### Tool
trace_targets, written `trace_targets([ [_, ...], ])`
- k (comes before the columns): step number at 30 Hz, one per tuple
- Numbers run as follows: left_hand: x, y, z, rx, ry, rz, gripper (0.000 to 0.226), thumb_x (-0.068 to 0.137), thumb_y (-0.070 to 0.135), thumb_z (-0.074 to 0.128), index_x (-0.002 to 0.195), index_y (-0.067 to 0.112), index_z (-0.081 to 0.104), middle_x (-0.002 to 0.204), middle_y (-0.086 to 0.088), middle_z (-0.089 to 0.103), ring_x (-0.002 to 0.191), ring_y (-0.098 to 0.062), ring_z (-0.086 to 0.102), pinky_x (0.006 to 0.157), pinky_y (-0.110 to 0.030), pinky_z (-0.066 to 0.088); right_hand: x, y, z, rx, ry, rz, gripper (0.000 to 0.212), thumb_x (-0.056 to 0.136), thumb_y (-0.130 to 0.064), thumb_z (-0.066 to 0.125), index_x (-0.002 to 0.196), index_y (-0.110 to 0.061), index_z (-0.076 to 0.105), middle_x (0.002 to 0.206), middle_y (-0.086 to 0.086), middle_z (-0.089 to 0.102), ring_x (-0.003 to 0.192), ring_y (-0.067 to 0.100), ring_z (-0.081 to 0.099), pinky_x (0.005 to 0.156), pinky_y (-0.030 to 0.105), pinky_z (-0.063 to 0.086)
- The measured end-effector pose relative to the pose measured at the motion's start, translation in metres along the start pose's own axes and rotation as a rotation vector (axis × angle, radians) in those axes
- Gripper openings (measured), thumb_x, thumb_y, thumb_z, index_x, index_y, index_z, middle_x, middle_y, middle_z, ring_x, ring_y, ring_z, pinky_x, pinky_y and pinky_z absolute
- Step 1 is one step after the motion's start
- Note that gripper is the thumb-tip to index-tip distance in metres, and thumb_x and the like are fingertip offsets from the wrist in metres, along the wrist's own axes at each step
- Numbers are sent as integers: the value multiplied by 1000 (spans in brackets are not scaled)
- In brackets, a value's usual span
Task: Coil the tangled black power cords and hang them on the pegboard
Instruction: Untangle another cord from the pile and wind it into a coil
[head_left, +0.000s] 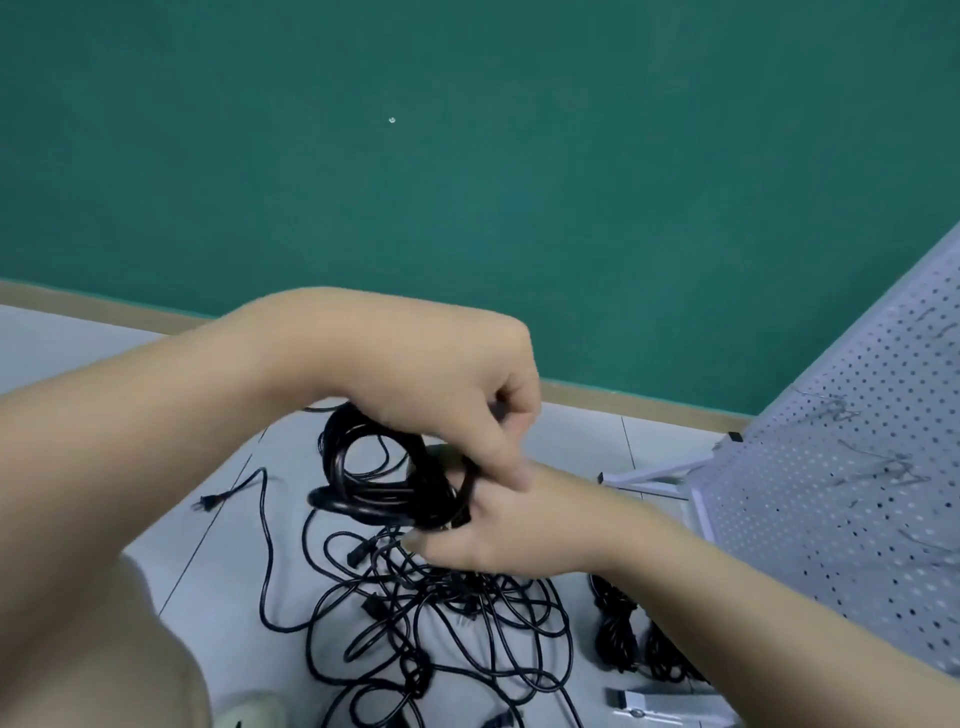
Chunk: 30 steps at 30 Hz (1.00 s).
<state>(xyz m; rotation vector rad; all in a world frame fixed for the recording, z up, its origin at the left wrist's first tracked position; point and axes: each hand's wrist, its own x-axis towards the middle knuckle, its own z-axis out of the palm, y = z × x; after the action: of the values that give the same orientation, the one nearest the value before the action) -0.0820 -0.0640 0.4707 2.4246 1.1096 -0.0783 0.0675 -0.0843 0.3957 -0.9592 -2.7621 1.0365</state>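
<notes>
Your left hand (457, 395) comes in from the left with its fingers curled down, pinching the top of a coiled black power cord (384, 478) that you hold up above the floor (218, 519). Your right hand (498, 525) reaches in from the lower right and meets the coil's right side; its fingers sit behind the loops, so you cannot tell how they close, though they appear wrapped around the bundle. Below your hands, the tangled black cords (436, 613) sprawl over the pale tiled floor, with 1 loose strand ending in a plug (205, 503) out to the left. 2 already bundled cords (639, 639) lie on the floor under your right forearm. The white pegboard (852, 488) leans at the right edge, its metal hooks (883, 467) bare, against the green wall (467, 182).
</notes>
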Motion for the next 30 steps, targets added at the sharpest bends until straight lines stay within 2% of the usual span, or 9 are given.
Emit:
trace_targets([
  [3, -1, -26, -2, -501, 26, 13, 47, 91, 33, 75, 61, 12, 45, 50, 1, 41, 47, -15, 33, 47, -21, 31, -8, -14, -8, 203, 33, -120, 27, 96, -22, 72, 82, -23, 50, 76, -1, 51, 72, 19, 50, 69, 42, 48],
  [7, 7, -42, 11, -860, 113, -12, 44, 96, 32, 69, 64, 16, 43, 50, 7, 40, 42, -8, 35, 43, -17, 33, -16, -17, -26, 402, 125, -164, 46, 95, -13, 74, 69, -21, 36, 65, -12, 31, 60, 8, 30, 58, 24, 26],
  [11, 4, -44, 17, -957, 290, -39, 40, 108, 2, 41, 68, 4, 44, 60, -15, 30, 56, -23, 23, 59, -34, 18, -13, -5, -36, 508, 317, -140, 32, 91, -17, 77, 65, -31, 65, 62, -9, 42, 62, 13, 40, 63, 27, 35],
  [13, 7, -42, 21, -998, 386, -60, 36, 109, 12, 40, 78, -5, 45, 64, -21, 26, 59, -33, 17, 62, -39, 13, -12, 1, -38, 642, 409, -92, 16, 89, -27, 75, 73, -25, 73, 62, -8, 48, 63, 17, 43, 63, 36, 39],
  [16, 13, -31, 27, -1036, 515, -101, 46, 110, 32, 44, 66, 21, 47, 58, -1, 24, 54, -16, 15, 50, -25, 17, -9, 11, -42, 755, 502, -10, 31, 84, -41, 76, 64, -25, 59, 63, 2, 42, 58, 19, 37, 57, 37, 35],
  [18, 15, -28, 30, -1035, 587, -127, 42, 109, 36, 45, 69, 25, 46, 56, 5, 28, 53, -14, 18, 47, -22, 21, -8, 15, -43, 762, 546, -2, 24, 85, -40, 76, 71, -26, 61, 65, 2, 42, 58, 19, 37, 56, 35, 36],
  [22, 21, -22, 36, -1153, 673, -203, 33, 106, 42, 50, 85, 17, 51, 56, 6, 34, 53, -13, 20, 46, -22, 20, -4, 17, -45, 833, 660, 28, 29, 92, -33, 75, 108, -13, 61, 66, 0, 46, 58, 17, 40, 52, 30, 39],
  [25, 25, -19, 39, -1220, 703, -207, 27, 106, 41, 52, 104, 14, 56, 58, 5, 38, 52, -12, 24, 44, -21, 22, -5, 18, -48, 821, 674, 46, 24, 96, -33, 69, 109, -14, 66, 66, -2, 44, 58, 15, 39, 53, 30, 37],
  [30, 26, -22, 41, -1195, 749, -190, 38, 103, 39, 58, 98, 1, 58, 64, 0, 48, 55, -14, 31, 49, -23, 31, -6, 15, -47, 955, 599, 32, 36, 87, -53, 64, 104, -22, 70, 75, 4, 48, 61, 15, 36, 54, 29, 37],
])
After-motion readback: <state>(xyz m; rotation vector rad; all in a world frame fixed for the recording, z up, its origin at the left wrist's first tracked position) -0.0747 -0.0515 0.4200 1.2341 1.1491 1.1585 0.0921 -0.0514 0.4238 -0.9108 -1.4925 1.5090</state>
